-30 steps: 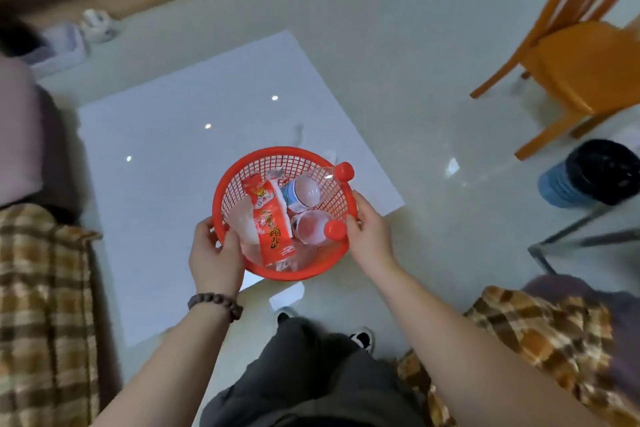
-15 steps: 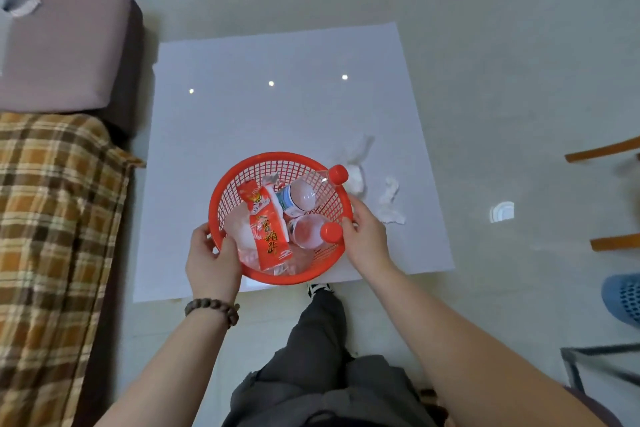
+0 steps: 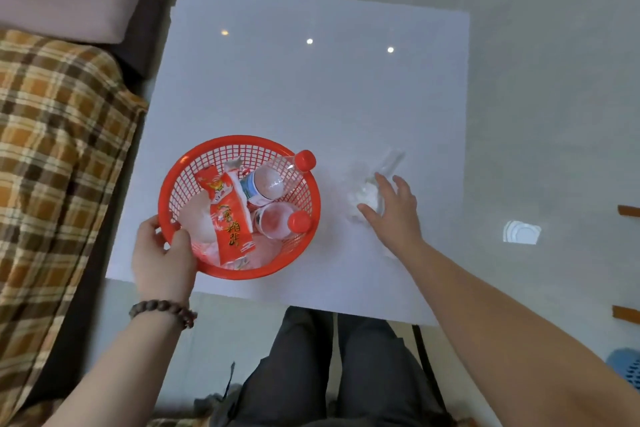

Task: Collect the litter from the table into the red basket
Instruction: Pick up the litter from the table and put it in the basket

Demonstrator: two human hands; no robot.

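Having let go of the red basket (image 3: 239, 206), the right hand (image 3: 391, 210) is spreading over crumpled tissue (image 3: 363, 198) lying just rightward; the left hand (image 3: 162, 253) is gripping the rim.

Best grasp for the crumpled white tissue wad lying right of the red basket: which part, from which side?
Probably take the crumpled white tissue wad at its bunched middle, from above, pinching fingers and thumb around the clump. It lies low and loose on the white square table, so no edge offers a firm hold. The right hand is open over it; the left hand holds the red plastic mesh basket rim.
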